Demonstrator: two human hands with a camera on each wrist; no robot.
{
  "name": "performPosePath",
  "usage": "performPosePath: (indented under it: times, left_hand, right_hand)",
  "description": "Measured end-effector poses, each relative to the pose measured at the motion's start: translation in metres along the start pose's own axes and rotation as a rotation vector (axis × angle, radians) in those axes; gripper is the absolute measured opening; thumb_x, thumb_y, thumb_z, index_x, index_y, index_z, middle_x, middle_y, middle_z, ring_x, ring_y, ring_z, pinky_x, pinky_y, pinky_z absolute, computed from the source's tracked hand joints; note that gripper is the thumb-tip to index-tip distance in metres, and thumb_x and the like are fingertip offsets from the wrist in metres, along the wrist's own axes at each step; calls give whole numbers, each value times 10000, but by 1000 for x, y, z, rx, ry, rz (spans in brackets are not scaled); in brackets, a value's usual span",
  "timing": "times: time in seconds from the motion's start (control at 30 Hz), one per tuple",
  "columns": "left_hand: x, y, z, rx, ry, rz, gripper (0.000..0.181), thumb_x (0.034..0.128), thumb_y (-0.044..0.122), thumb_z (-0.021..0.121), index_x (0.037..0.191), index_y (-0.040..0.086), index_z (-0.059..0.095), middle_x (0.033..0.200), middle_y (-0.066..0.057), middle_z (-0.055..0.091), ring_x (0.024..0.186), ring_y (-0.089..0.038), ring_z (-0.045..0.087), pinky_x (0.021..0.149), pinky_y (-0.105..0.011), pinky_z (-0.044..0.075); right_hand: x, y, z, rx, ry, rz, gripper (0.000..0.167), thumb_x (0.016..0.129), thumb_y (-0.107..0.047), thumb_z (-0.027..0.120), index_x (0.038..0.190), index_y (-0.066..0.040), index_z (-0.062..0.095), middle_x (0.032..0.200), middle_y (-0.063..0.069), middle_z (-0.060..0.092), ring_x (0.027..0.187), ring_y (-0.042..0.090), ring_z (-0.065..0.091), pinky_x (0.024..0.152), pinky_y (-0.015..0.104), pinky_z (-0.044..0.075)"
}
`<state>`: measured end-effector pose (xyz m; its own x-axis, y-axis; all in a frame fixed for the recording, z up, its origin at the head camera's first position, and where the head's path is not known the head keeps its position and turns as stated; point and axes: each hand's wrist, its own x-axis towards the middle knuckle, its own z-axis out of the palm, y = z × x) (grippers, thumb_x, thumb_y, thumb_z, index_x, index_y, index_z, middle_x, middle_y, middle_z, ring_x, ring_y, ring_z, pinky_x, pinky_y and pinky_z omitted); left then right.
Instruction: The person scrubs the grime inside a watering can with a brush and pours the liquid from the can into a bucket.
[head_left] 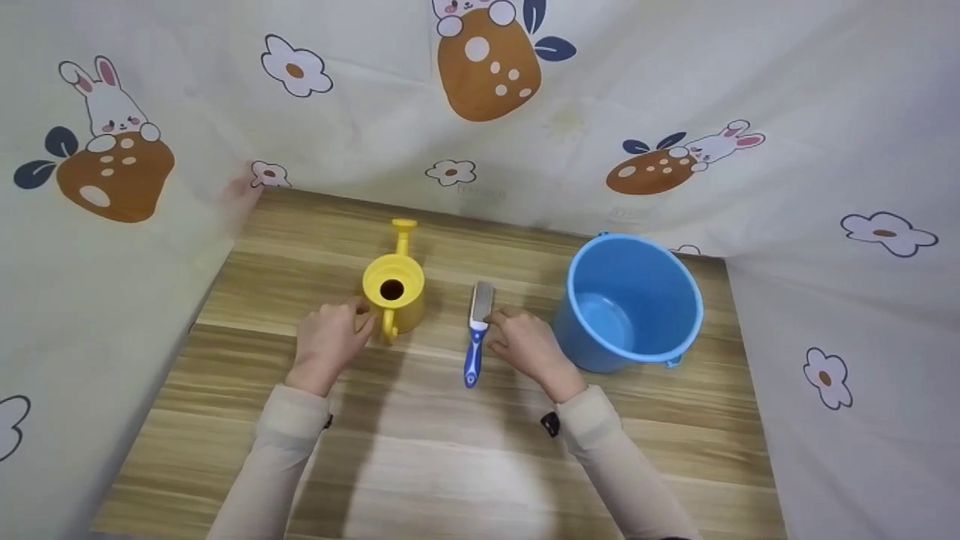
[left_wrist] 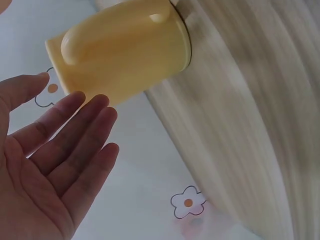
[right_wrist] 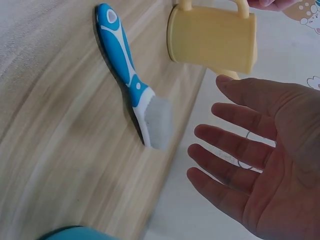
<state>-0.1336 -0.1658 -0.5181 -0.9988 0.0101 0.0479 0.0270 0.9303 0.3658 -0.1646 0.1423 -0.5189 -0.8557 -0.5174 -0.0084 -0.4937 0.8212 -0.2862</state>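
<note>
A yellow watering can [head_left: 409, 315] stands upright on the wooden table, its spout toward the back and its handle toward me. Just left of it hovers my left hand [head_left: 330, 337]; in the left wrist view its fingers [left_wrist: 82, 155] are loosely extended near the can and grip nothing. A brush [head_left: 474, 349] with a blue and white handle and pale bristles lies in the middle, bristles facing up. Close to its right side is my right hand [head_left: 526, 343], its fingers [right_wrist: 232, 145] spread and relaxed in the right wrist view, holding nothing.
A blue bucket [head_left: 592, 345] stands upright at the right, just beyond my right hand. The wood-grain table [head_left: 450, 450] is bordered at the back and sides by pale cloth [head_left: 360, 135] printed with rabbits and flowers.
</note>
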Motion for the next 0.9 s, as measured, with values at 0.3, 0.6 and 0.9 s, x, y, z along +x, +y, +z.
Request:
performPosePath:
  times: [0.3,0.6,0.9]
  left_hand:
    - [1,-5,18,-140,-77,-50,338,956,390,633,1128,110,714,1061,-123,754,907,-368,713,715,-516,542]
    - [0,-3,34,-342,-171,-109,338,977,374,612,1108,74,698,1129,-134,736,1031,-325,701,884,-499,528]
    - [1,-4,53,-609,-212,-153,299,1011,317,578,992,35,674,1006,-172,713,751,-165,542,658,-270,429]
  right_hand:
    - [1,3,13,-22,28,-22,303,828,-111,755,1125,-95,696,1036,85,708,847,302,705,686,448,566]
    - [1,2,25,3,-20,20,277,842,-148,760,1106,-95,696,944,89,709,743,268,677,633,403,551]
    - [1,-1,36,14,-21,25,276,823,-150,779,1080,-74,714,963,92,726,801,267,688,714,410,556]
